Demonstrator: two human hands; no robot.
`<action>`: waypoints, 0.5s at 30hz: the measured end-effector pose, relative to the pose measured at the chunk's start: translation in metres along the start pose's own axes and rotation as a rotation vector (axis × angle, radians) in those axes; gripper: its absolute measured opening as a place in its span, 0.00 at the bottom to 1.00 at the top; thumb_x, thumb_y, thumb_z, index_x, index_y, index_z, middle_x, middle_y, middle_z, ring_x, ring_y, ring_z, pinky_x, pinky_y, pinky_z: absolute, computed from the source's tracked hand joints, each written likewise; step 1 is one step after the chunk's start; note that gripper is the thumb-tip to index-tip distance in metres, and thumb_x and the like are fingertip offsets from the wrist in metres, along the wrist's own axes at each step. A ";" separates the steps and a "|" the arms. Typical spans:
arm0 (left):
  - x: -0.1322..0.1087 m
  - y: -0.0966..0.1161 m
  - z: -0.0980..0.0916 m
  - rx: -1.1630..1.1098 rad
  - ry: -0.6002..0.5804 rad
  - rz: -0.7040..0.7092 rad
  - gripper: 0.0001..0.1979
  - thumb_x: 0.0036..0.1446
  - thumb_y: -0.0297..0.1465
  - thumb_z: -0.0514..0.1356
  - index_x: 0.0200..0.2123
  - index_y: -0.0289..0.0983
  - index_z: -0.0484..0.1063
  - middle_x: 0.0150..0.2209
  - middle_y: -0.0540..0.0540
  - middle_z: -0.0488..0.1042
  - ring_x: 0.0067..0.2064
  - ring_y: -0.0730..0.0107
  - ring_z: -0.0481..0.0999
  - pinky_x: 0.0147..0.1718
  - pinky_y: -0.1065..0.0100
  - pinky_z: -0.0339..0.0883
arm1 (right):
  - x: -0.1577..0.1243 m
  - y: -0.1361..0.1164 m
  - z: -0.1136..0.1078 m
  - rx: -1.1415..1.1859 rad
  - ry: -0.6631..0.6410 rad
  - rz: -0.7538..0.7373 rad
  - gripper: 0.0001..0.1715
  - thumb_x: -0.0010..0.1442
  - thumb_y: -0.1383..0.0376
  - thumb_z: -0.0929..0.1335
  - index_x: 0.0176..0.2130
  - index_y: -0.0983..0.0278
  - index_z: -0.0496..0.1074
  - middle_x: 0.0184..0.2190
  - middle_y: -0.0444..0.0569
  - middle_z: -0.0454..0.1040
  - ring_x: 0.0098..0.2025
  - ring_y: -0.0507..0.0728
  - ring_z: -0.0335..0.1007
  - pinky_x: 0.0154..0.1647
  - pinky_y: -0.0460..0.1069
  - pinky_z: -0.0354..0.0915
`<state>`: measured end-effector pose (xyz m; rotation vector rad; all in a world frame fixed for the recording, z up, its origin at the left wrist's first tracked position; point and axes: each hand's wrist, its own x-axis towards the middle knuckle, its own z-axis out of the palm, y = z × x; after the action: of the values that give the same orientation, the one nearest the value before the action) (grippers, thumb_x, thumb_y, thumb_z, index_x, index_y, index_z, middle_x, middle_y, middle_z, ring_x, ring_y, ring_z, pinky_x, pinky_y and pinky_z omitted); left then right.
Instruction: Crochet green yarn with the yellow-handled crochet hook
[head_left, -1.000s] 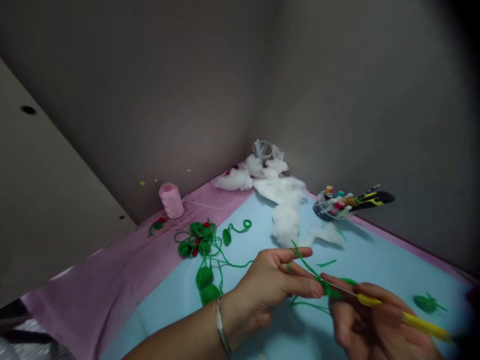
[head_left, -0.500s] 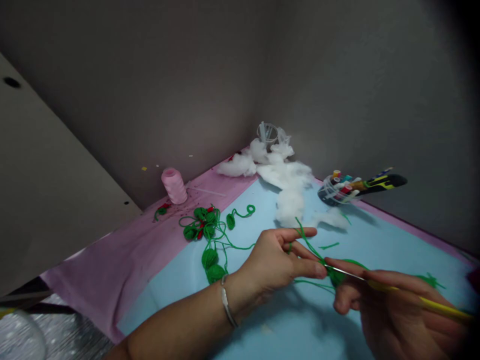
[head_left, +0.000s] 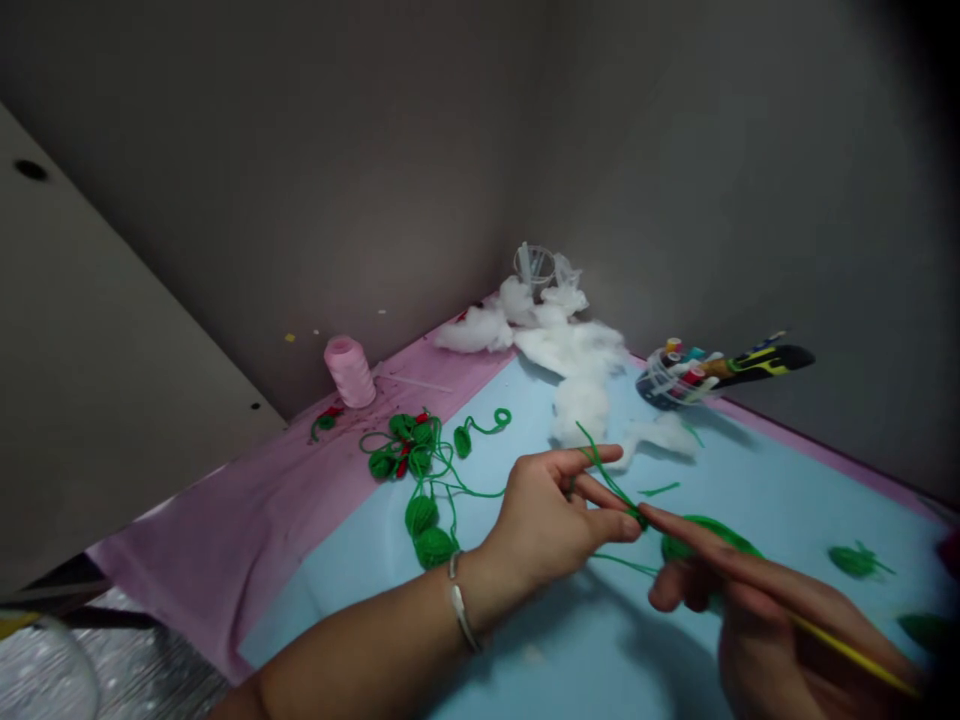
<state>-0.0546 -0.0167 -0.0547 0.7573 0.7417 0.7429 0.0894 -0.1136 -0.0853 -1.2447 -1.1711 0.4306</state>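
1 strand of green yarn [head_left: 609,478] crosses the left fingers [head_left: 592,458] (taut).

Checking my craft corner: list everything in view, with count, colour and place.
thread cone: 1, pink, on pink cloth
pink cloth: 1, pink, left
blue sheet: 1, pale blue, centre and right
cotton stuffing: 1 loose trail, white, back corner
plastic cup: 1, clear, back corner
thread spools: several, mixed, back right
utility knife: 1, black and yellow, beside spools
crocheted balls: several, green, left of hands
crocheted pieces: 2, green, far right
crochet hook: 1, yellow, right hand
crocheted work: 1, green, at hook tip
bangle: 1, silver, left wrist
left hand: 1, pinching green yarn strand
right hand: 1, holding hook
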 end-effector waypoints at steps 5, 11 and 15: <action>-0.001 0.001 -0.002 -0.138 -0.084 -0.099 0.44 0.23 0.29 0.79 0.51 0.31 0.76 0.23 0.53 0.76 0.25 0.76 0.72 0.33 0.70 0.64 | 0.012 -0.002 0.001 0.283 0.003 0.137 0.08 0.66 0.58 0.69 0.41 0.58 0.76 0.39 0.51 0.82 0.19 0.51 0.69 0.21 0.49 0.65; 0.000 0.002 -0.002 -0.137 -0.086 -0.117 0.45 0.22 0.28 0.79 0.51 0.30 0.76 0.24 0.52 0.77 0.25 0.76 0.72 0.34 0.70 0.65 | 0.015 -0.004 0.005 0.368 0.010 0.198 0.09 0.64 0.56 0.70 0.39 0.58 0.77 0.38 0.52 0.82 0.18 0.50 0.67 0.19 0.47 0.64; 0.000 0.002 -0.002 -0.115 -0.077 -0.095 0.43 0.22 0.29 0.79 0.50 0.31 0.78 0.23 0.53 0.76 0.25 0.76 0.72 0.34 0.70 0.65 | 0.012 -0.001 0.002 0.284 0.004 0.125 0.08 0.66 0.59 0.69 0.41 0.58 0.77 0.39 0.52 0.82 0.20 0.52 0.69 0.22 0.50 0.67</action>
<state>-0.0566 -0.0154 -0.0543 0.6381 0.6556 0.6609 0.0923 -0.1034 -0.0789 -1.0725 -0.9920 0.6638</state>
